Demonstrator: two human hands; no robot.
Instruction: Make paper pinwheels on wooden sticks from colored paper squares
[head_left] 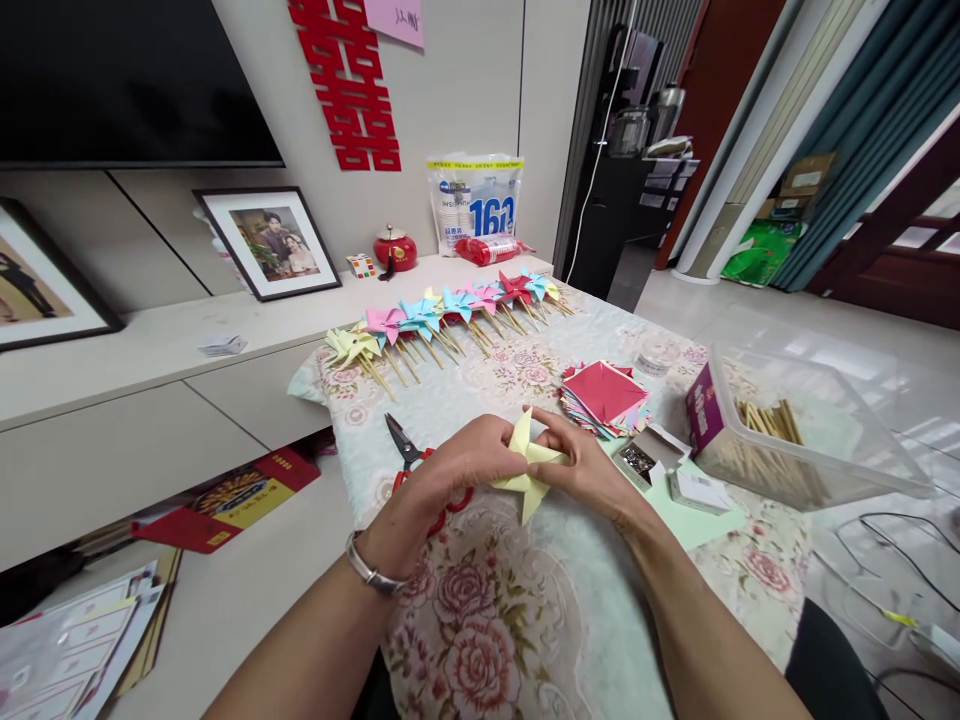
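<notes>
Together, the bare left hand (480, 455) and the bare right hand (589, 468) hold a pale yellow folded-paper pinwheel (534, 490) above a bench (480, 650) spread with a pale, rose-patterned cloth. The left hand's grip is closed on one side of the pinwheel, its thumb reaching across to the middle. The right hand's grip is closed on the opposite side, thumb near the centre and bent fingers behind, so that some paper points stick out between the hands. A silver-coloured metal band (373, 568) circles the left wrist.

To the left of the pinwheel, partly hidden under the left hand and forearm, lies a pair of scissors with dark blades and red handles (403, 443). Just beyond the pinwheel, to its right, sits a fanned stack of square coloured papers, red on top (606, 392). Nearer its right side, an open small white carton (670, 443) holds little metal fasteners (637, 461), and a second small white carton (699, 490) lies on a pale green sheet (712, 532). Farther right of the pinwheel stands a clear plastic tub with a purple label (862, 480), with thin tan sticks (772, 420) inside. Well beyond the pinwheel, a row of yellow, pink, blue and red pinwheels on sticks (459, 305) stretches along the bench's far edge.
</notes>
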